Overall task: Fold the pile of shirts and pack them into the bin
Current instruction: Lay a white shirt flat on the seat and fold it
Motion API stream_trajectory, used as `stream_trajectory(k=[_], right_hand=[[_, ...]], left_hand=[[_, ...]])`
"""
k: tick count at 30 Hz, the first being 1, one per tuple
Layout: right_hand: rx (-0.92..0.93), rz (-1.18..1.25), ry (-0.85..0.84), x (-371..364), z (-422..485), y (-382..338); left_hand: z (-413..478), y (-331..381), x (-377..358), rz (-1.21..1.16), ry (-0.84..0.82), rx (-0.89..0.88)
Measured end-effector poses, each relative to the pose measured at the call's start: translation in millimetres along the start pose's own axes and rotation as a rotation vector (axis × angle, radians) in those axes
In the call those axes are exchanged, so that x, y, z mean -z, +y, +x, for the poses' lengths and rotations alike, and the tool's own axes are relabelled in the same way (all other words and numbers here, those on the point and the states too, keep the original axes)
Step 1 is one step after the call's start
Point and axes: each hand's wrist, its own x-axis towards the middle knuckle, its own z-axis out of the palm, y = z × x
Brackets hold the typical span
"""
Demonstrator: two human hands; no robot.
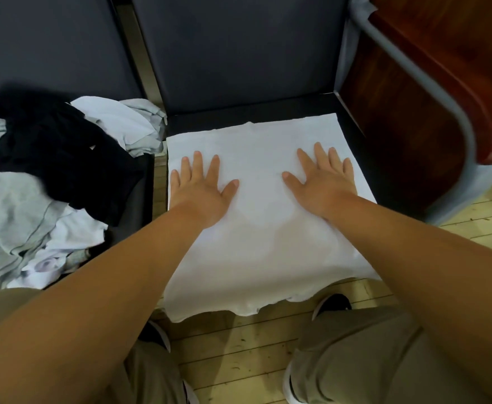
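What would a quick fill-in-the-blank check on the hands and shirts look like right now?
1. The left hand and the right hand press flat on a spread shirt whose colour is ____.
2. The pile of unfolded shirts lies on the person's ____ side.
3. The garment on top of the pile is ____.

Missing words: white; left; black.

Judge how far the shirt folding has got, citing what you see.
Done: no folded or packed shirt shows. In hand: left hand and right hand press flat on the white shirt spread over the dark seat. Left: fold it, then the unfolded pile alongside.
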Motion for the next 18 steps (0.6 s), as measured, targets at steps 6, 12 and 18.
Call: stream_trajectory(k=[6,12,18], right_hand=[[0.013,-0.023,0.021,3,43,0],[0.003,-0.008,0.027,4,73,-3],[-0.008,-0.003,0.034,6,87,-3]], left_hand=[[34,2,-2,0.0,0.045,0.022],[63,2,0,0.01,0.066,0.036],[81,-1,3,0.02,0.078,0.024]])
